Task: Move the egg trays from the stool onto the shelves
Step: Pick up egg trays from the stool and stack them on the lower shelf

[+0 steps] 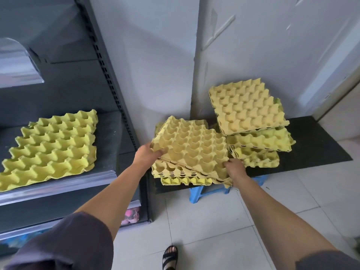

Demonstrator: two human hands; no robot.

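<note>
Egg tray [191, 145] between both curled grips [147, 155] [234, 168]

Yellow egg trays [247, 106] stacked, apparently on blue stool [196, 194].

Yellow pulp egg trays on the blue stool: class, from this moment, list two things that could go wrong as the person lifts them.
1. The left hand and right hand pinch only the edges of the tilted bundle of yellow pulp egg trays; soft edges could tear, or lower trays slip out.
2. The neighbouring skewed stack of yellow trays has overhanging layers; a nudge from the lifted bundle might topple it.
</note>
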